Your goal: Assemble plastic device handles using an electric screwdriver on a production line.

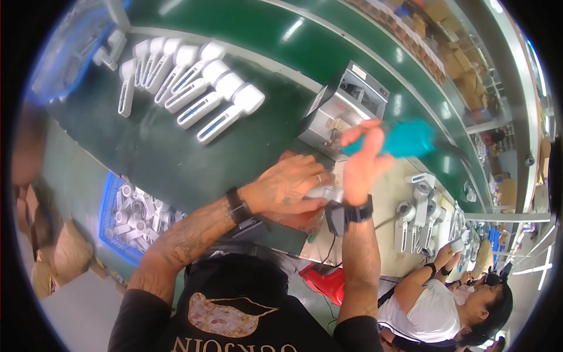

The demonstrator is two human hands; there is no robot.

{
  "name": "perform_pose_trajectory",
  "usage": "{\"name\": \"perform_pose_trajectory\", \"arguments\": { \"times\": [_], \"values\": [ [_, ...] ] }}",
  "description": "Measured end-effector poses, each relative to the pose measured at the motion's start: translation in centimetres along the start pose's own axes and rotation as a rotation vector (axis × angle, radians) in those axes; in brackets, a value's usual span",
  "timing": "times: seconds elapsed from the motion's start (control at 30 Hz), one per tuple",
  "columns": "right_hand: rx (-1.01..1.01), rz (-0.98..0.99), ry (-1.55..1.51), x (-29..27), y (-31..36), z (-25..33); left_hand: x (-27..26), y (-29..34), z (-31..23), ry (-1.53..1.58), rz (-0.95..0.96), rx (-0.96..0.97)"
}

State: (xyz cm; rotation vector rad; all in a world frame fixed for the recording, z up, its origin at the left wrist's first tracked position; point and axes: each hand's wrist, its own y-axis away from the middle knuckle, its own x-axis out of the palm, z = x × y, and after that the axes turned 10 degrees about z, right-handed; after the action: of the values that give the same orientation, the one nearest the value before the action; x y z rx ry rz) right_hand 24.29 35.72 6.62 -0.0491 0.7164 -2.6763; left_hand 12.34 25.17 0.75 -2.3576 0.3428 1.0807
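Observation:
My left hand (290, 183) is closed around a whitish plastic piece (324, 192) at the near edge of the green work surface. Most of that piece is covered by the fingers. My right hand (366, 161), raised to the right of it, grips a teal electric screwdriver (410, 138) with a dark cord at its rear end. Motion smears both the tool and the fingers holding it. Just beyond them stands a grey box-shaped screw feeder (335, 121). Under my left hand lies something reddish (302, 222), partly hidden.
White long-handled housings with round heads (220, 105) lie in a row at the far left. A blue basket (105, 226) at lower left holds several similar small parts. More housings (421, 202) stand on the right-hand table. A co-worker in white (431, 302) sits at the right.

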Motion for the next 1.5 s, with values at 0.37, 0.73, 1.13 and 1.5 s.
{"name": "perform_pose_trajectory", "arguments": {
  "times": [0.37, 0.73, 1.13, 1.5],
  "values": [
    [-0.084, -0.031, 0.018, 0.2, -2.3, -0.7, -0.2, -0.1, -0.5, 0.040, 0.024, -0.043],
    [0.094, -0.064, 0.009, 0.4, 0.6, 2.4, -0.1, 0.4, -0.2, 0.000, 0.013, -0.039],
    [0.112, -0.048, -0.032, -2.8, 7.8, 4.9, -0.1, 0.0, -0.4, 0.001, 0.054, -0.036],
    [0.114, -0.013, -0.063, -2.7, 9.0, 3.6, 0.1, 0.0, -0.6, 0.021, 0.061, -0.049]
  ]
}}
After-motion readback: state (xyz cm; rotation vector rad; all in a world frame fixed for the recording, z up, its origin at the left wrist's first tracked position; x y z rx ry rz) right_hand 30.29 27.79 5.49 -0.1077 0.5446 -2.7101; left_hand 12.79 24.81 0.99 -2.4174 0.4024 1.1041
